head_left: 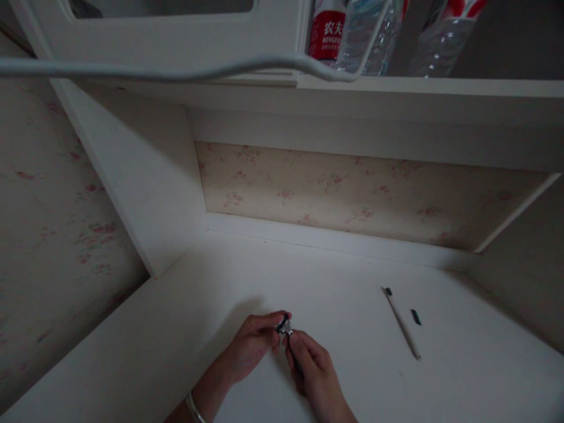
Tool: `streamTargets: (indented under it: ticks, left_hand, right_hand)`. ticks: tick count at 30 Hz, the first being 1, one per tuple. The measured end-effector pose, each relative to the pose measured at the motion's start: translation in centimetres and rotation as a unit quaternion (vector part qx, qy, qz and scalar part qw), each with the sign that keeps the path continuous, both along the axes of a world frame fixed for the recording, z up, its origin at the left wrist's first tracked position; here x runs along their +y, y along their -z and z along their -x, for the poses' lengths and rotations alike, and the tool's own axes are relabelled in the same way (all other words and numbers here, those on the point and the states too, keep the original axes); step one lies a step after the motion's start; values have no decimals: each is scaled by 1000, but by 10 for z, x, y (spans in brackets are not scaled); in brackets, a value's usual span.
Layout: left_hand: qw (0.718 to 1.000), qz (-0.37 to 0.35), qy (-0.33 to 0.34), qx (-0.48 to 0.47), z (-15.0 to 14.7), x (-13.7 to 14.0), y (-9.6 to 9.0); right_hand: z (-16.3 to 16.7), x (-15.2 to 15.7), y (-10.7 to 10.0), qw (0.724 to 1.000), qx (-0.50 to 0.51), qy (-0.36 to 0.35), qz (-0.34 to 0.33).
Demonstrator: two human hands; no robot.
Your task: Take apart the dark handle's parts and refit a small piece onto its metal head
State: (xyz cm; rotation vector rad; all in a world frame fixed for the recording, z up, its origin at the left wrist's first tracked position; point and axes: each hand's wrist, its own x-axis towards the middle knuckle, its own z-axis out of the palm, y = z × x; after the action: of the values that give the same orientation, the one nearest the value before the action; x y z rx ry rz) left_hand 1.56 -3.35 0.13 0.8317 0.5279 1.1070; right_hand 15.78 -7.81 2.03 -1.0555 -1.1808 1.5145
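Near the front of the white desk (335, 282), my two hands meet over a small tool with a shiny metal head (285, 326) and a dark handle. My right hand (314, 367) is closed around the handle, most of which its fingers hide. Between the thumb and fingertips of my left hand (252, 343) is a small dark piece (282, 322), right against the metal head. Whether the piece and the head are joined I cannot tell. The exact kind of tool is too small to make out.
To the right lie a slim white pen-like stick (402, 323) with a dark end and a small dark strip (415, 317). Overhead, a shelf (418, 88) holds several plastic bottles (326, 32). A pale cable (185, 71) crosses in front of it. A side panel (145, 176) stands left.
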Motion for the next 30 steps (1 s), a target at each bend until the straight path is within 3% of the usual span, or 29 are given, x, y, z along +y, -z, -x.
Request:
streamTargets:
  ticks: [4,12,19,26,30]
  left_hand:
    - [999,-31,20,32,4,1,-1]
    - [988,-91,80,94,14,4,2]
    - [984,-103,83,117,14,1,-1]
    - [987,-122,74,70,15,2,7]
    - [991,-95,62,71,15,2,5]
  right_hand:
    - [-4,1,-4,1000,7,-29,-7]
    - [-12,0,-11,991,64,-114,39]
    - [-11,0,-7,991,50,-126,18]
    - [-5,0,-3,995,-8,-94,-18]
    - [-4,-1,-5,996,-3,-91,-23]
